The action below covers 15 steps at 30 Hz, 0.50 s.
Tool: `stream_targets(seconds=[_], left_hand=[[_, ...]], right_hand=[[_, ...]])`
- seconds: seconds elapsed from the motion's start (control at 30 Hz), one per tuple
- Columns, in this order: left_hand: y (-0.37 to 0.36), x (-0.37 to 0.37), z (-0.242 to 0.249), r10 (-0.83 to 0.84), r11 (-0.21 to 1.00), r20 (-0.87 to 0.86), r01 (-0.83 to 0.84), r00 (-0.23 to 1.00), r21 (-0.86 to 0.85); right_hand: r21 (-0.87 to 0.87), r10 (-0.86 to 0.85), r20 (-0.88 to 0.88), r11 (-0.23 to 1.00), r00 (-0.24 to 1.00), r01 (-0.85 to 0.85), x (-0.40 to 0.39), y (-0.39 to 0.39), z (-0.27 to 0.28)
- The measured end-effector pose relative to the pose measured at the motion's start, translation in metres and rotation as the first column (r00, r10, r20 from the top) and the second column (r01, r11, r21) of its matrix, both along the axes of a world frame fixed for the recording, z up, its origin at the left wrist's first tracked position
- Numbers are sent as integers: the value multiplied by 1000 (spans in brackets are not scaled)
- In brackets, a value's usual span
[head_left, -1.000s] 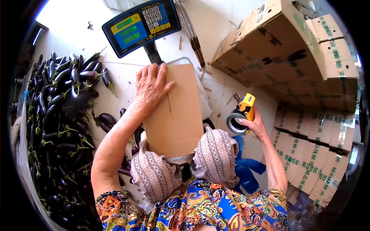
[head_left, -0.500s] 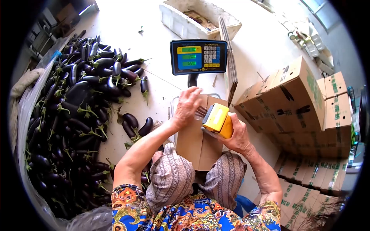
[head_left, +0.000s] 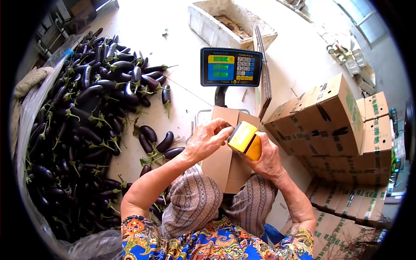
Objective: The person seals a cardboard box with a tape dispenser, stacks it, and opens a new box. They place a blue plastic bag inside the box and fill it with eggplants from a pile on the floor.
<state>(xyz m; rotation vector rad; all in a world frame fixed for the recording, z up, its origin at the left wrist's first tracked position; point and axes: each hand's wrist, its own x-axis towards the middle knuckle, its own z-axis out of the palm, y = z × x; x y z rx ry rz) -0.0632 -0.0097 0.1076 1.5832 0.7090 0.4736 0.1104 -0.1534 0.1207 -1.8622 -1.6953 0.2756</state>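
The pale floor runs beneath everything, and the carton between the person's patterned knees serves as the landmark. Left of the carton, a broad heap of dark purple eggplants with green stems spreads across the floor, edged on its outer side by clear plastic sheeting. Right of the carton, stacked boxes with green printing stand in several rows, some higher than others. Beyond the carton, past the scale display, sits a white foam box with brownish scraps inside. Closer to the carton, at its far right, flat cardboard sheets stand on edge in a thin bundle.

The carton itself has its closed flaps upward, with a seam running lengthwise; it seems to rest on the scale's platform, though it covers most of that area. Just past its far end, the scale display rises on a dark post, its green readouts lit.

Both hands are over the carton. The right hand is closed around a yellow tape dispenser. The left hand has its fingers bent and close together, the fingertips at the dispenser's near side; whether they pinch tape I cannot tell. A few loose eggplants lie left of the carton, apart from the heap.
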Motion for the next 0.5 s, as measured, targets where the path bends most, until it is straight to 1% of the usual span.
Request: stream_targets(seconds=[0.1, 0.13, 0.23, 0.27, 0.37, 0.4, 0.43, 0.47, 0.5], left_hand=[[3, 1, -6, 21, 981, 16, -18, 1000, -195], [3, 0, -7, 16, 984, 8, -14, 1000, -177], [1, -3, -22, 91, 995, 91, -95, 992, 38], [-1, -4, -24, 127, 976, 85, -140, 988, 166], [-5, -6, -29, 221, 966, 112, -233, 969, 109], [-4, -7, -39, 237, 964, 176, -254, 956, 80], [-5, -7, -47, 283, 955, 206, -294, 937, 24], [-6, -12, -57, 310, 948, 196, -286, 930, -139], [-6, -18, -64, 337, 914, 184, -274, 923, -298]], right_hand=[[-27, 49, 38, 999, 998, -48, -5, 3, 8], [-31, 69, 57, 997, 996, -67, -7, 4, 11], [-49, 66, 83, 997, 994, -63, -11, 9, 13], [-59, 68, 83, 996, 994, -63, -10, 11, 13], [-125, 95, 107, 989, 990, -81, -11, 17, 20], [-140, 127, 127, 984, 984, -109, -10, 20, 21], [-192, 164, 172, 973, 971, -131, -8, 21, 22], [-243, 200, 215, 959, 956, -146, -6, 21, 25], [-293, 239, 258, 943, 936, -160, -5, 21, 27]])
